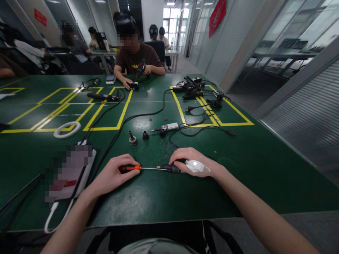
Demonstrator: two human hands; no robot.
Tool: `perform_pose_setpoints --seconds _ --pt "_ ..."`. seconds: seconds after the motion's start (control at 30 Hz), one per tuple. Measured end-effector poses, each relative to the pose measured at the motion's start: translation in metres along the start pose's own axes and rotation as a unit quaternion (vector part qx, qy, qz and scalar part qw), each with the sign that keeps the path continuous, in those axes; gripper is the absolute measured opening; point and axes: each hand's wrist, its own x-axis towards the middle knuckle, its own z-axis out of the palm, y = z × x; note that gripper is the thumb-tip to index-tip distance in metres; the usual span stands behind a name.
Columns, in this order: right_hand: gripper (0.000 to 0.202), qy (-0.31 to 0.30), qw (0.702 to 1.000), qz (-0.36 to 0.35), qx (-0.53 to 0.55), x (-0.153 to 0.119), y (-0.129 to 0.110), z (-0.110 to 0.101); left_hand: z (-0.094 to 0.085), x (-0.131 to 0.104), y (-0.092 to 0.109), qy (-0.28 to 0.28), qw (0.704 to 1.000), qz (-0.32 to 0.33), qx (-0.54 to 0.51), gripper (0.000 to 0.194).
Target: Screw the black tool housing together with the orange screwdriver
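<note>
Just above the near edge of the green table, my left hand [116,174] is closed around the orange-and-black handle of a screwdriver [134,168]. Its thin metal shaft points right, up to the end of a black cylindrical tool handle [172,168]; contact there is unclear. My right hand [192,160], with a white dressing on its back, grips that handle from above. A thin metal piece juts from the handle's left end. Beyond my hands stand a round-flanged metal nozzle [132,140], a black cone-shaped cap [145,135] and a silver cylindrical part [170,127]. Tiny screws lie nearby.
A phone [70,174] with a white cable lies at left, near a white tape roll [67,129]. Black cords cross the table [265,169]. Tangled cables [190,86] sit at back right. Across from me, a person [139,58] holds a power drill [141,68].
</note>
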Motion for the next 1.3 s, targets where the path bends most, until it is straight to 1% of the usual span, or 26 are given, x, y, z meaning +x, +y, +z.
perform_pose_setpoints --seconds 0.17,0.3,0.4,0.63,0.73,0.97,1.13,1.3 --pt "0.019 -0.001 1.0 0.0 -0.003 0.0001 -0.0001 -0.0001 0.0006 -0.0002 0.0019 -0.007 1.0 -0.017 0.021 0.024" --pt "0.019 -0.002 1.0 -0.002 0.0 0.0 0.0004 -0.0001 0.0032 -0.0015 0.0023 -0.002 0.999 -0.041 0.005 0.022" --pt "0.018 -0.002 1.0 -0.002 0.0 0.0001 0.0004 0.0 0.0041 -0.0018 0.0026 0.001 0.999 -0.047 -0.008 0.019" --pt "0.02 0.0 1.0 0.001 0.0 0.0002 -0.0012 -0.0001 0.0014 -0.0002 0.0038 -0.003 1.0 -0.008 0.008 0.021" --pt "0.02 0.001 1.0 0.003 0.001 0.0002 -0.0013 -0.0001 0.0014 0.0002 0.002 -0.006 1.0 -0.004 0.011 0.025" --pt "0.021 0.002 1.0 0.0 -0.006 -0.0006 0.0008 0.0013 0.0035 -0.0004 0.0043 -0.014 0.999 -0.049 0.002 0.029" --pt "0.021 0.0 1.0 -0.001 -0.005 -0.0001 0.0 0.0008 0.0043 -0.0014 0.0073 -0.007 0.999 -0.05 -0.009 0.021" --pt "0.021 -0.004 1.0 0.005 -0.004 0.0004 -0.0013 -0.0009 0.0049 -0.0024 0.0041 -0.011 0.998 -0.057 -0.032 0.016"
